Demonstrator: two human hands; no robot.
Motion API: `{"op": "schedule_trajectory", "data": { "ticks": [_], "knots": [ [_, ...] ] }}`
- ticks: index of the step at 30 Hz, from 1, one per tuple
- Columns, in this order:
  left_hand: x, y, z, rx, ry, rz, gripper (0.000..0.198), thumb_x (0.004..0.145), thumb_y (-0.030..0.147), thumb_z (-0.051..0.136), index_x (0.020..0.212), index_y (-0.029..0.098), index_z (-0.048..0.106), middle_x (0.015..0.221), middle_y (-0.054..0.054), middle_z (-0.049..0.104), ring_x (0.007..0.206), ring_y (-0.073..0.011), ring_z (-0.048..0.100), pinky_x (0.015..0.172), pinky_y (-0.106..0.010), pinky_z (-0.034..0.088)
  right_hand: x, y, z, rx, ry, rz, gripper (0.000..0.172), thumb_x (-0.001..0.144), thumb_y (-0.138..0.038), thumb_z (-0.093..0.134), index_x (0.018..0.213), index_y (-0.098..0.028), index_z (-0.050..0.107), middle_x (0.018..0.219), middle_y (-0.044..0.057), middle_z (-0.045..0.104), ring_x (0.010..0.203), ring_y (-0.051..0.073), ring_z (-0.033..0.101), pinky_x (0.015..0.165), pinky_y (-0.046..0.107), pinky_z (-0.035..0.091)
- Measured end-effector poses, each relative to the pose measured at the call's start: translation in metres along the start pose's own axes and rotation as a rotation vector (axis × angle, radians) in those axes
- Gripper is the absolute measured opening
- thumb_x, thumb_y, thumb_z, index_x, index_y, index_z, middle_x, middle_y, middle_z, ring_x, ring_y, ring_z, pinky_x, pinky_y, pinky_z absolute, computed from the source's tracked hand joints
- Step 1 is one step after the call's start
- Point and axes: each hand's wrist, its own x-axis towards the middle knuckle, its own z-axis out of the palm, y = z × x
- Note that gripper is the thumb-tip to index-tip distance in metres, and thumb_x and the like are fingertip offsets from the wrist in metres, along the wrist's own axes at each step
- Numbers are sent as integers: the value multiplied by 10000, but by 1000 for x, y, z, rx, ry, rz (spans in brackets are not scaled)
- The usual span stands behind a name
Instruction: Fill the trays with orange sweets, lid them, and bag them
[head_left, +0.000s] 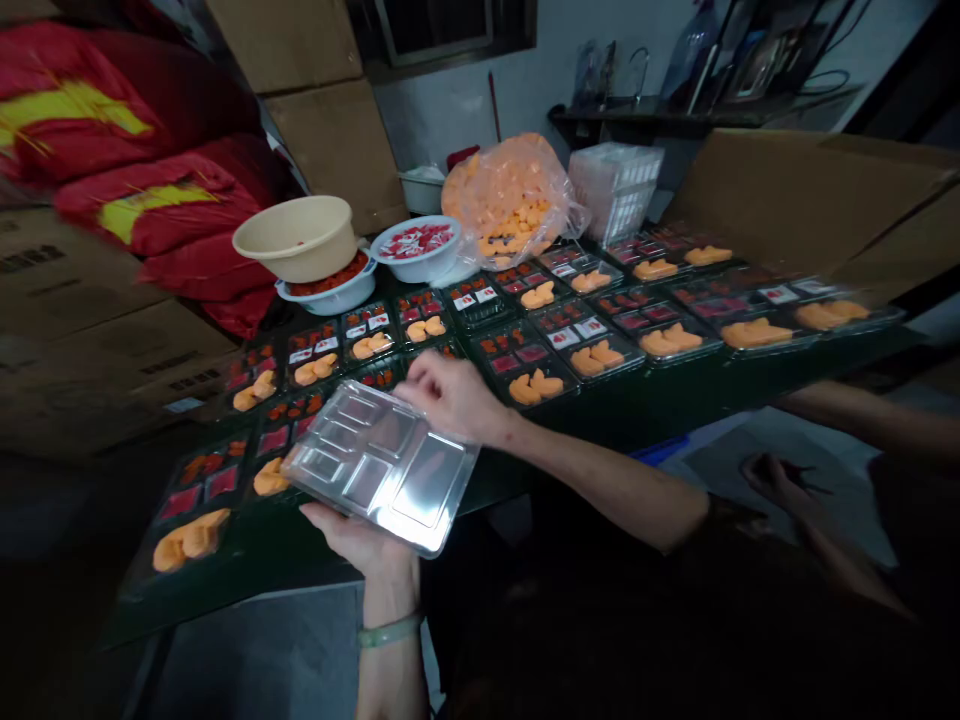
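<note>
Clear plastic tray (382, 465) rests on left hand (352, 535), under right hand (450, 395).

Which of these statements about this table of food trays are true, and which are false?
1. A clear plastic compartmented lid rests on the person's left hand, with the right hand on top of it. True.
2. A pale green bangle circles the left wrist. True.
3. A round beige plastic basin stands directly on the dark table. False: it sits on a white container holding red pieces.
4. Another person's hand touches the clear plastic compartmented lid. False: that hand is off to the right, apart from it.
</note>
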Motion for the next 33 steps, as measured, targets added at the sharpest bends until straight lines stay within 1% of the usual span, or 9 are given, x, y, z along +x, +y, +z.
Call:
{"op": "schedule_trajectory", "data": {
  "ticks": [3, 5, 8, 11, 17, 19, 23, 29, 33],
  "knots": [
    [-8, -4, 19, 78, 42, 213, 565, 849, 613, 346, 1113, 194, 619, 1221, -49, 591, 1209, -229, 468, 1021, -312, 368, -21, -28, 2, 15, -276, -181, 406, 754, -583, 587, 715, -180, 548, 591, -38, 500, 543, 95, 425, 512, 228, 272],
    [-14, -7, 28, 126, -27, 255, 571, 852, 615, 343, 1108, 187, 622, 1223, -49, 589, 1198, -225, 483, 1022, -306, 371, -24, -29, 6, 31, -377, -198, 425, 708, -551, 654, 623, -176, 471, 541, -61, 452, 512, 76, 387, 491, 222, 231],
    [-21, -10, 33, 167, -84, 259, 603, 853, 631, 313, 1122, 184, 615, 1226, -58, 588, 1197, -230, 488, 1015, -321, 386, -19, -17, 11, 124, -416, -185, 427, 714, -500, 668, 585, -170, 431, 527, -76, 446, 512, 61, 397, 480, 208, 232],
    [-23, -12, 32, 181, -59, 269, 571, 870, 608, 293, 1128, 210, 611, 1221, -36, 594, 1208, -223, 481, 1006, -324, 401, -16, -6, 13, 185, -454, -148, 424, 707, -489, 673, 570, -167, 434, 501, -82, 424, 498, 56, 396, 467, 195, 241],
    [-24, -11, 28, 184, -68, 258, 608, 818, 681, 337, 1121, 231, 611, 1182, -20, 614, 1202, -227, 477, 995, -328, 412, -17, -7, 14, 382, -604, -17, 364, 734, -442, 666, 616, -170, 454, 486, -95, 450, 417, 44, 428, 432, 168, 284],
    [-25, -11, 25, 179, -91, 229, 594, 776, 691, 417, 1098, 234, 620, 1141, -28, 632, 1162, -239, 510, 972, -340, 432, -18, -9, 14, 351, -603, -4, 348, 735, -424, 664, 616, -170, 457, 492, -93, 460, 423, 44, 439, 439, 166, 292],
    [-24, -9, 19, 228, -68, 157, 458, 704, 536, 639, 1011, 196, 650, 1035, -40, 664, 1050, -238, 578, 913, -334, 468, -23, -16, 11, 170, -464, -78, 321, 711, -432, 653, 613, -178, 482, 536, -85, 473, 496, 54, 432, 464, 179, 272],
    [-11, -14, 21, 269, 8, 61, 426, 675, 516, 666, 928, 173, 650, 886, -5, 671, 891, -170, 617, 801, -244, 492, -26, -19, 7, 74, -376, -50, 245, 742, -397, 574, 661, -191, 469, 591, -70, 495, 558, 76, 458, 494, 192, 281],
    [15, -5, 4, 358, 94, -3, 453, 670, 575, 639, 894, 181, 639, 831, 2, 668, 856, -170, 622, 766, -236, 503, -9, -22, 22, 7, -308, -109, 148, 783, -335, 502, 747, -191, 503, 707, -30, 603, 638, 105, 517, 558, 226, 320]
  ]
}}
